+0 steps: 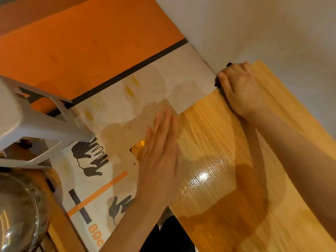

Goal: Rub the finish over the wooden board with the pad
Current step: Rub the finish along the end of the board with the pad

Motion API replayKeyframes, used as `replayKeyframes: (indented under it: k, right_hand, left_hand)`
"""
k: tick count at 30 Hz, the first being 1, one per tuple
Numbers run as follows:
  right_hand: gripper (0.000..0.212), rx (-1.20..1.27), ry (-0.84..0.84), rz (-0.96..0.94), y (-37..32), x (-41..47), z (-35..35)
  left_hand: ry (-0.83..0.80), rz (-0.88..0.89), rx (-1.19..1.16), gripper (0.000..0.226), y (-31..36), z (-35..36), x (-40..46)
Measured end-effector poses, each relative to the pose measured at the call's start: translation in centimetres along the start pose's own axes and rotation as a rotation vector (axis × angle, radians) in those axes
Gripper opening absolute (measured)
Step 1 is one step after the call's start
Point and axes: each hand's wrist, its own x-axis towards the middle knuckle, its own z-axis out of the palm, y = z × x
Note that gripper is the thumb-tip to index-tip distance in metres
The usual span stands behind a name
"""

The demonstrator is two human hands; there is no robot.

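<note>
My left hand (161, 148) lies flat, fingers straight, on the wooden board's (227, 157) left edge at centre frame; my right hand (240, 88), upper right, curls tight around a dark pad (217, 84) at the board's top corner; the printed sheet (109, 171) lower left reads "80c".

left hand (160, 146) flat, right hand (240, 88) seemingly gripping

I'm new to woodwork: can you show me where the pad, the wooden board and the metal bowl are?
pad (217, 84), head view, dark edge peeking past the right hand's fingers.
wooden board (209, 160), head view, glossy wet middle.
metal bowl (16, 211), head view, shiny inner wall.
</note>
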Motion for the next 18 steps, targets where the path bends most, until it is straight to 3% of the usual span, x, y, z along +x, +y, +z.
replayKeyframes:
  k: [2, 5, 8, 12, 15, 18]
  right_hand:
    - [0.036, 0.034, 0.038, 0.004, -1.6, -0.9, 0.3]
    - [0.033, 0.087, 0.033, -0.234, -4.2, -3.9, 0.4]
    - [0.034, 0.112, -0.023, -0.369, -2.4, -3.8, 0.0]
    - [0.033, 0.015, -0.039, -0.248, 3.8, -0.5, -0.6]
    - [0.035, -0.011, -0.008, -0.048, 8.0, 1.8, -1.0]
    - [0.038, 0.009, 0.060, 0.191, 6.0, 2.1, -0.4]
  left_hand:
    - [-0.042, 0.023, 0.058, 0.058, 1.3, 1.0, 1.6]
    - [-0.081, 0.024, 0.068, 0.060, 2.9, 2.6, 3.8]
    - [-0.086, 0.004, 0.083, 0.061, 4.0, 3.7, 5.0]
    - [-0.098, -0.008, 0.153, 0.058, 4.3, 4.3, 4.9]
    - [-0.105, -0.019, 0.154, 0.057, 4.3, 4.3, 4.9]
    - [-0.110, -0.031, 0.162, 0.057, 4.4, 4.3, 5.1]
